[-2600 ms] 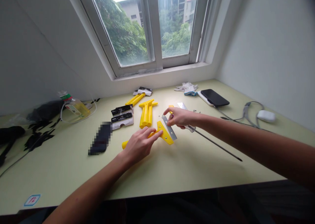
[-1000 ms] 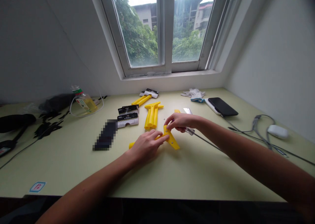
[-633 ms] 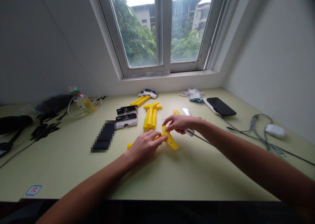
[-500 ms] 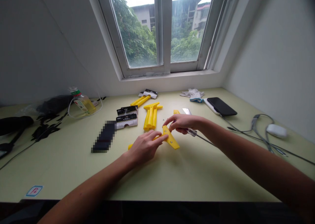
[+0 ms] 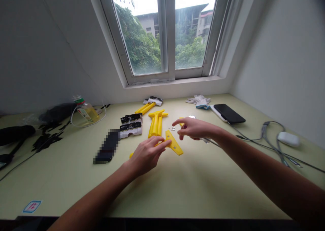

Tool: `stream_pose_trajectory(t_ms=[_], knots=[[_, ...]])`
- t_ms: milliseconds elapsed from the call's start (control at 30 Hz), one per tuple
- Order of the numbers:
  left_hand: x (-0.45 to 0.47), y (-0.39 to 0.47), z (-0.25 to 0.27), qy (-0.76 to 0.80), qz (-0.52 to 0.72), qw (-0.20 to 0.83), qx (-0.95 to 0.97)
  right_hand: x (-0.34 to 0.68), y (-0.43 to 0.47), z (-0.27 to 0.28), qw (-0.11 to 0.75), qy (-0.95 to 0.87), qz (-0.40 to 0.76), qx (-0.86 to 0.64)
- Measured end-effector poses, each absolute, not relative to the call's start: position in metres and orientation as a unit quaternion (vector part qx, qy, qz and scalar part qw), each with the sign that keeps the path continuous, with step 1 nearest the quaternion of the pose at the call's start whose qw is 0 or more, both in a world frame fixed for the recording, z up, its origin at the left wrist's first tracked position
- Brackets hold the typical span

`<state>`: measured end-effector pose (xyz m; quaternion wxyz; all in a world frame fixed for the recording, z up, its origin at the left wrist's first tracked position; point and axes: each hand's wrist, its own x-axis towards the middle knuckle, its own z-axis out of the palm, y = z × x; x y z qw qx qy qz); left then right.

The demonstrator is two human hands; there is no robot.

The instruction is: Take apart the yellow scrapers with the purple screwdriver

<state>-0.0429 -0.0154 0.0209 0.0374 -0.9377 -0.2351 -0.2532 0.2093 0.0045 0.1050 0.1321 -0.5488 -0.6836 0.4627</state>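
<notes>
My left hand [image 5: 149,153] is closed around the handle of a yellow scraper [image 5: 175,146], whose flat T-shaped head points right. Two small screws show in the head's face. My right hand [image 5: 194,128] hovers just past the scraper head, thumb and index finger apart. Its other fingers are curled on a screwdriver [image 5: 206,140], whose shaft sticks out under the wrist; most of its handle is hidden. Close to those fingertips lie several small screws [image 5: 173,129] on the table. Partly behind my right hand are another yellow piece [image 5: 181,120] and a shiny metal piece [image 5: 192,116].
More yellow scrapers [image 5: 156,124] lie beyond my left hand, beside black-and-white cards [image 5: 130,128] and a dark pixelated object [image 5: 108,146]. A bottle [image 5: 87,112] stands left. Gloves [image 5: 199,101], a phone [image 5: 230,113], cables [image 5: 265,136] and a white case [image 5: 288,138] lie right.
My right hand has moved off the scraper head, back toward the loose screws, its thumb and index finger now apart. The left hand keeps hold of the scraper. The view has tilted up slightly.
</notes>
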Motion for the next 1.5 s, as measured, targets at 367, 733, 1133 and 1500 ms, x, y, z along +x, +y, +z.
stream_pose_trajectory(t_ms=[367,733,1133,1500], knots=[[-0.043,-0.019,0.018,-0.239,-0.138,0.063,-0.959,0.19,-0.056,0.18,0.631,-0.622,0.411,-0.214],[-0.044,-0.018,0.015,-0.253,-0.112,0.048,-0.96,0.183,-0.059,0.182,0.682,-0.58,0.382,-0.228],[-0.04,-0.023,0.017,-0.269,-0.072,0.037,-0.96,0.177,-0.048,0.17,0.657,-0.575,0.454,-0.179],[-0.042,-0.021,0.014,-0.259,-0.067,0.043,-0.963,0.177,-0.043,0.165,0.637,-0.591,0.454,-0.195]])
